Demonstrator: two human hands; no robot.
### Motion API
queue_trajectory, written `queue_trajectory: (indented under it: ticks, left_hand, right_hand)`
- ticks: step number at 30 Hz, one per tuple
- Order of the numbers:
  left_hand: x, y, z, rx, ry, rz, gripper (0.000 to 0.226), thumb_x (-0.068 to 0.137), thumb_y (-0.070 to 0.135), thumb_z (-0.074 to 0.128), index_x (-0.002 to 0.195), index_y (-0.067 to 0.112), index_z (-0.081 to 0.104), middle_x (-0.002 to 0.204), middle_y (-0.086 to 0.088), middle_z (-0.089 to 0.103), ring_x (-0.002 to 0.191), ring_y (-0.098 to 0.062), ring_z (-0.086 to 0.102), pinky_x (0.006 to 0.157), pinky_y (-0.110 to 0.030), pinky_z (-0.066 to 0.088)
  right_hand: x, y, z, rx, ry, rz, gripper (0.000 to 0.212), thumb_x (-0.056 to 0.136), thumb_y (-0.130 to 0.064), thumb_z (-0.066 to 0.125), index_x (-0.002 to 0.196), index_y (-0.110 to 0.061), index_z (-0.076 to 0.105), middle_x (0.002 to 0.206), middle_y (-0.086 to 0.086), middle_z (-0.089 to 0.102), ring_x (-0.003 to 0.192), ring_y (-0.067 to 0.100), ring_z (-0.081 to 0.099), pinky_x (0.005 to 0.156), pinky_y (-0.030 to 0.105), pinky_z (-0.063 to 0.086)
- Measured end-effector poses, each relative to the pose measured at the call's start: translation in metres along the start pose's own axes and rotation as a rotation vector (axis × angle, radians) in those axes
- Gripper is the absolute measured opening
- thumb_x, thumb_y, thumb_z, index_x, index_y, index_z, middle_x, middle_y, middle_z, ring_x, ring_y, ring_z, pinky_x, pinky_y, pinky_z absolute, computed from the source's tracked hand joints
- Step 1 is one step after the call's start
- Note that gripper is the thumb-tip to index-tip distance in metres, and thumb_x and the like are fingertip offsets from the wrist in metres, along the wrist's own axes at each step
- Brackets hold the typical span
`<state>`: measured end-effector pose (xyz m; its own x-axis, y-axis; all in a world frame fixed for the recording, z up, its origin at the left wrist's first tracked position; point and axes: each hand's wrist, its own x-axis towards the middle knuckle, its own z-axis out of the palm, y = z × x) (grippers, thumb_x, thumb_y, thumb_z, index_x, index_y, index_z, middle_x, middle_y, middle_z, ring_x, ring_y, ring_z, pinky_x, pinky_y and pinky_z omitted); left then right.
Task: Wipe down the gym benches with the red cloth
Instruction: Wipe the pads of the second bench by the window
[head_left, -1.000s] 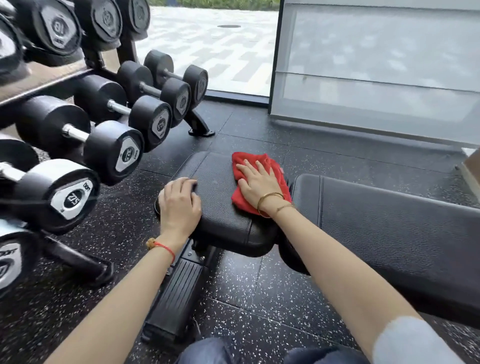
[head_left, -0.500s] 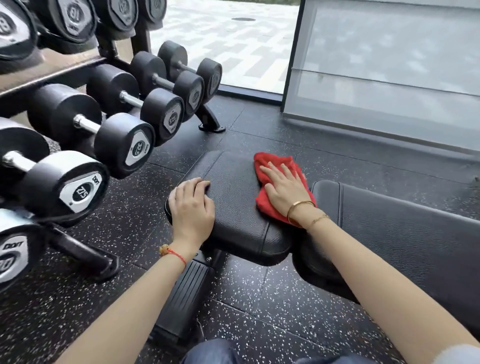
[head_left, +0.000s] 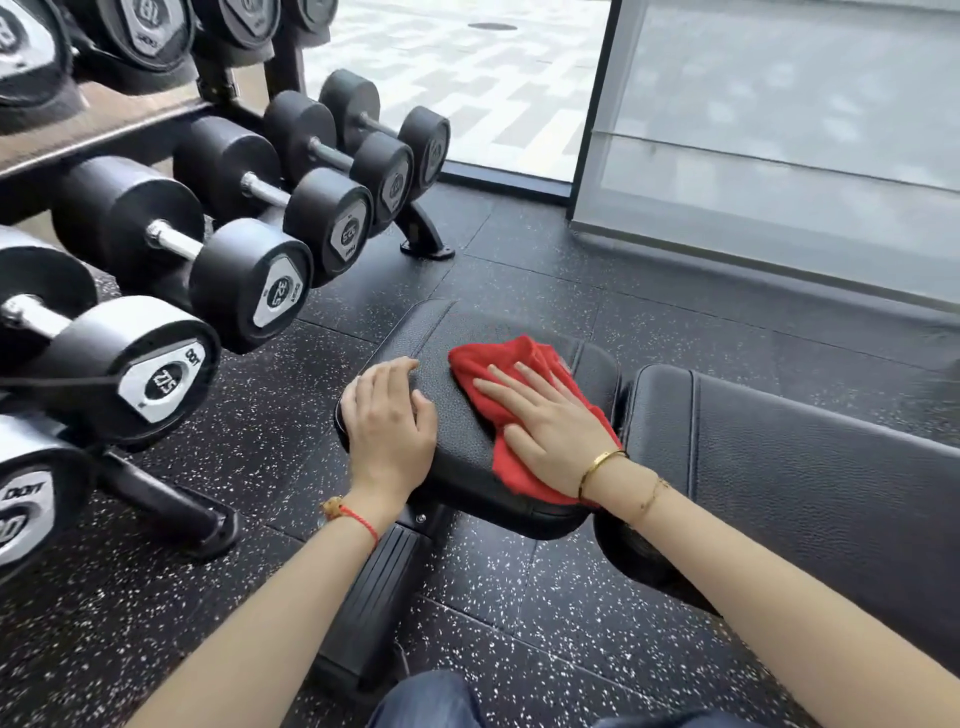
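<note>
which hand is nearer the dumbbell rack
Left. The left hand rests on the seat pad's rack-side edge; the right hand presses the red cloth farther from the dumbbell rack.

The right grip (head_left: 550, 431) covers the middle of the cloth (head_left: 493, 364), so the part beneath cannot be seen. The long pad (head_left: 831, 467) is cut off by the right edge. The dumbbells (head_left: 130, 374) at far left are cropped, their labels partly unreadable.
</note>
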<state>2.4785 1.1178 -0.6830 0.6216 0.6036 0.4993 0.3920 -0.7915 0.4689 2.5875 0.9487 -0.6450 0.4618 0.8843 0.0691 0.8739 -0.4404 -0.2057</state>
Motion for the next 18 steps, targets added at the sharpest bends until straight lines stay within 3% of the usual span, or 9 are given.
queue_trajectory:
  ticks: [6, 9, 14, 18]
  left_hand:
    - [0.000, 0.001, -0.001, 0.008, -0.015, 0.008, 0.036, 0.088, 0.019, 0.046, 0.120, 0.012, 0.059, 0.123, -0.004, 0.062, 0.118, -0.025, 0.052, 0.109, -0.045, 0.033]
    - [0.000, 0.001, -0.001, 0.003, -0.017, -0.001, 0.037, 0.088, 0.020, 0.045, 0.121, 0.012, 0.059, 0.123, -0.004, 0.062, 0.119, -0.025, 0.052, 0.109, -0.045, 0.033]
    - [0.000, 0.002, -0.002, 0.001, -0.014, -0.007, 0.040, 0.087, 0.021, 0.044, 0.123, 0.012, 0.058, 0.122, -0.005, 0.062, 0.119, -0.026, 0.053, 0.109, -0.046, 0.034]
    - [0.000, 0.002, -0.004, 0.002, -0.033, -0.008, 0.041, 0.087, 0.018, 0.046, 0.126, 0.011, 0.057, 0.124, -0.007, 0.062, 0.120, -0.027, 0.052, 0.110, -0.045, 0.032]
  right_hand:
    - [0.062, 0.024, -0.004, -0.004, 0.042, 0.353, 0.052, 0.099, -0.034, 0.033, 0.150, -0.034, 0.024, 0.161, -0.009, 0.015, 0.150, 0.022, 0.009, 0.121, 0.043, 0.001]
    - [0.062, 0.009, -0.001, 0.006, 0.020, 0.307, 0.054, 0.099, -0.033, 0.032, 0.151, -0.033, 0.021, 0.162, -0.009, 0.012, 0.150, 0.021, 0.007, 0.121, 0.044, -0.001]
    - [-0.004, -0.019, 0.008, -0.018, 0.028, 0.026, 0.060, 0.092, -0.036, 0.033, 0.151, -0.034, 0.023, 0.160, -0.011, 0.017, 0.150, 0.018, 0.010, 0.122, 0.042, 0.000]
    - [0.003, -0.014, 0.005, 0.024, 0.036, 0.106, 0.057, 0.095, -0.031, 0.037, 0.150, -0.035, 0.023, 0.160, -0.013, 0.017, 0.150, 0.017, 0.008, 0.122, 0.038, 0.001]
